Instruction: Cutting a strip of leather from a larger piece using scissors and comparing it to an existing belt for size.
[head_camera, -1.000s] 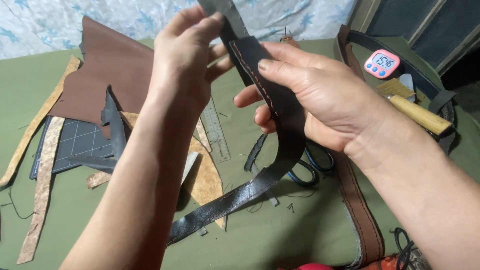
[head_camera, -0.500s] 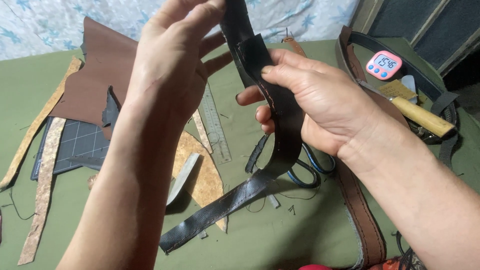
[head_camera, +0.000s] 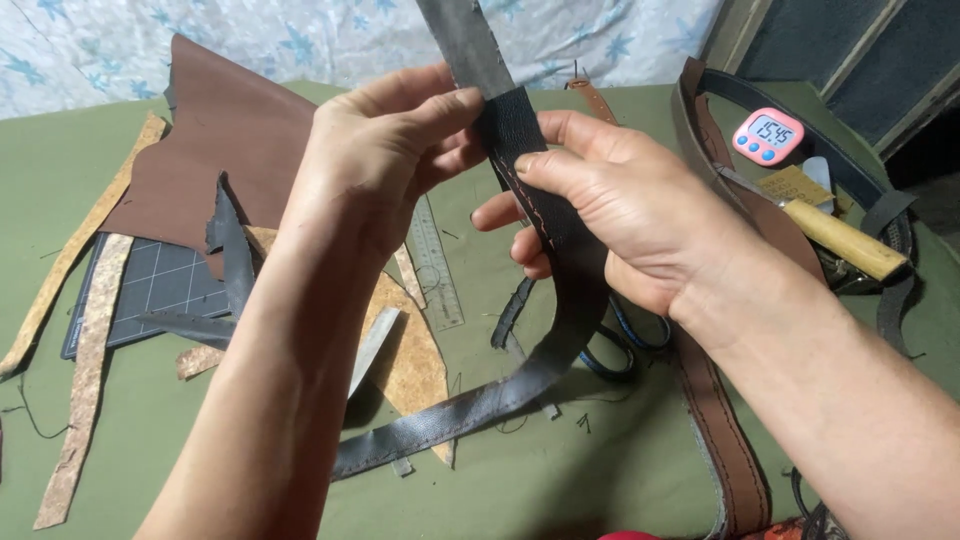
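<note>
Head view: since a second ago the left hand (head_camera: 375, 165) has slid down the black strap (head_camera: 545, 215), so both hands now pinch it together. The right hand (head_camera: 625, 205) grips just beside the left. Below them: one timer (head_camera: 768, 135), one ruler (head_camera: 432, 262), one knife (head_camera: 835, 235).

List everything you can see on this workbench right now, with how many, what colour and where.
black leather strap: one, black with stitching, held up between both hands, tail trailing onto the table
brown leather sheet: one, dark brown, far left
cutting mat: one, dark gridded, left
cork strips: two, tan speckled, left edge
metal ruler: one, silver, centre
brown belt: one, stitched, lower right
digital timer: one, pink, far right
wooden-handled tool: one, pale wood, right
table cover: green
left hand: gripping strap
right hand: gripping strap
</note>
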